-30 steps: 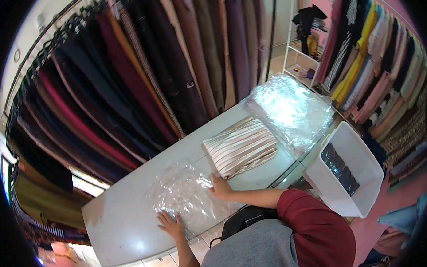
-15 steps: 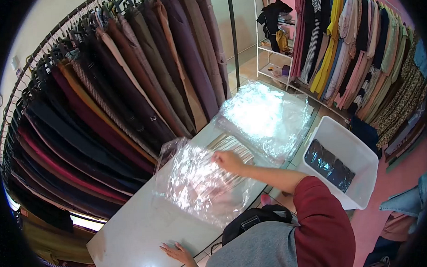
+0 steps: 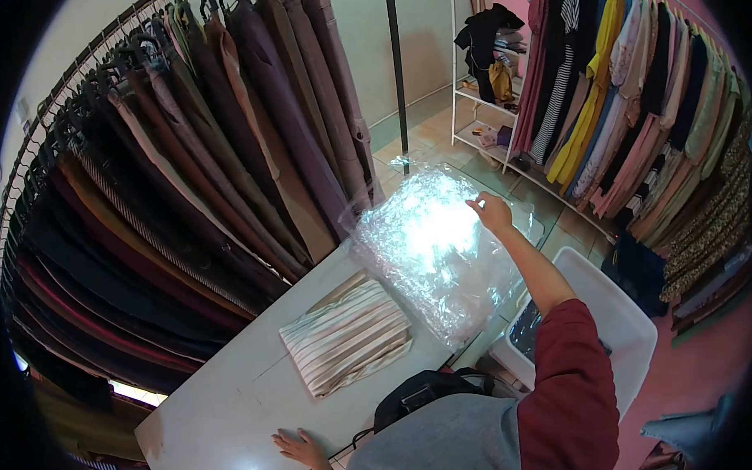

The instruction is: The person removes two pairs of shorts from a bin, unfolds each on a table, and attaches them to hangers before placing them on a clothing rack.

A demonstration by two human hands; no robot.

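A folded striped garment (image 3: pixel 346 331) in cream and brown lies flat on the white table (image 3: pixel 224 389). Beyond it, at the table's far end, shiny clear plastic bags (image 3: pixel 428 291) are spread out, glaring in the light. My right hand (image 3: pixel 494 213) is over their right part, fingers pinched together on a clear plastic bag; glare hides exactly how much it grips. Palm down near the front edge, my left hand (image 3: pixel 297 446) rests on the tabletop with its fingers spread, holding nothing.
To the right of the table stands a white plastic bin (image 3: pixel 636 334) with a dark plastic-wrapped item (image 3: pixel 524 329) inside, partly behind my arm. Hanging trousers (image 3: pixel 167 184) line the left side. More clothes (image 3: pixel 628 94) hang at the back right beside a white shelf (image 3: pixel 480 132).
My right hand has moved the clear plastic bag off the striped garment, away toward the far end of the table. The garment now lies uncovered. My left hand stays on the table.
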